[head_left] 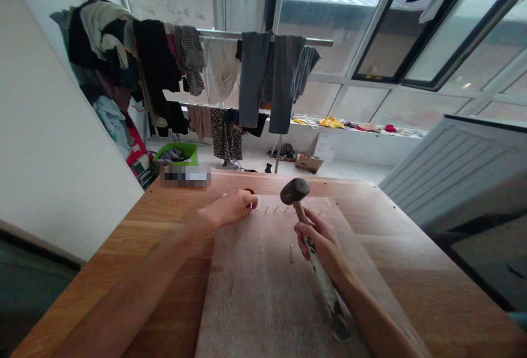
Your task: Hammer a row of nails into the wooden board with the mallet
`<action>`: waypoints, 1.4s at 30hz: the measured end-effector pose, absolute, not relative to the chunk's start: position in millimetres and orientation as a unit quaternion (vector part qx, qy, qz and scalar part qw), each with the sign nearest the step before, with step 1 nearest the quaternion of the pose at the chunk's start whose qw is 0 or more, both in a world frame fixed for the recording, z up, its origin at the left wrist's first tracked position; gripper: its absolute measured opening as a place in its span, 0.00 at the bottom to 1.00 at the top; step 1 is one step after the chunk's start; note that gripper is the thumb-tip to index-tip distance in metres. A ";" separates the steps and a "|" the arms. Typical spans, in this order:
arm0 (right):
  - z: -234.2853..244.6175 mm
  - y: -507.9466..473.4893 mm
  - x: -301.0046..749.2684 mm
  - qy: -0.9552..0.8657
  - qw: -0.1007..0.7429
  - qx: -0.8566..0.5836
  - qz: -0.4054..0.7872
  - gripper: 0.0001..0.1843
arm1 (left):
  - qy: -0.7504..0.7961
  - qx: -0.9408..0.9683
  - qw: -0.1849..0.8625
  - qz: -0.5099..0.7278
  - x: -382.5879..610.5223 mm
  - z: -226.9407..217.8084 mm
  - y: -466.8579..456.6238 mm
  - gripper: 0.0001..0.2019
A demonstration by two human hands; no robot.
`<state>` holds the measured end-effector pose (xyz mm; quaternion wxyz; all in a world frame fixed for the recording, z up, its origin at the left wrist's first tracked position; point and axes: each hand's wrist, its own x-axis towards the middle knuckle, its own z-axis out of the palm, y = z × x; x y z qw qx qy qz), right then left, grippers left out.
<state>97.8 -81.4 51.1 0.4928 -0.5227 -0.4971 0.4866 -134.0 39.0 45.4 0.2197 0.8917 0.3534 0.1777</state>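
A wooden board (251, 286) lies on the table, with a row of thin nails (276, 209) standing upright near its far edge. At the left end of this row, my left hand (239, 207) is closed in a pinch on a nail, mostly hidden by the fingers. My right hand (321, 237) grips the worn, pale handle of a mallet (295, 191). The mallet's dark, rounded head is raised over the board, right of my left hand. One loose nail (291, 253) lies on the board near the middle. A dark round rim (249, 190) shows just behind my left hand.
The wooden table (395, 253) extends on both sides of the board. A blurred-out item (185, 177) is at its far left edge. Beyond are a rack of hanging clothes (253, 72), a green basket (189, 155), a cardboard box (308, 163) and a white panel (465, 160) at right.
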 end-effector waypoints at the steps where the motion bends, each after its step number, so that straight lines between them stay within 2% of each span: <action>1: 51.0 -81.3 97.8 -0.500 0.491 -0.523 0.485 0.29 | 0.355 0.895 0.208 0.174 -133.1 45.6 37.7 0.08; 7: 47.2 -80.5 98.0 -0.505 0.490 -0.523 0.481 0.31 | 0.357 0.906 0.151 0.168 -126.2 44.8 33.6 0.09; 16: 69.9 -81.8 86.1 -0.511 0.483 -0.519 0.486 0.26 | 0.333 0.836 0.311 0.304 -121.3 13.1 39.3 0.03; 21: 77.8 -76.5 68.7 -0.511 0.485 -0.503 0.500 0.23 | 0.322 0.836 0.314 0.315 -123.8 11.5 40.2 0.03; 25: 55.6 -74.1 59.6 -0.500 0.487 -0.489 0.524 0.28 | 0.325 0.826 0.315 0.336 -125.0 9.4 41.6 0.02; 30: 37.4 -76.1 60.8 -0.498 0.476 -0.484 0.539 0.27 | 0.322 0.823 0.323 0.338 -125.5 6.6 43.0 0.02; 42: 44.9 -80.2 56.7 -0.539 0.450 -0.477 0.528 0.25 | 0.316 0.831 0.312 0.335 -124.0 9.4 42.5 0.02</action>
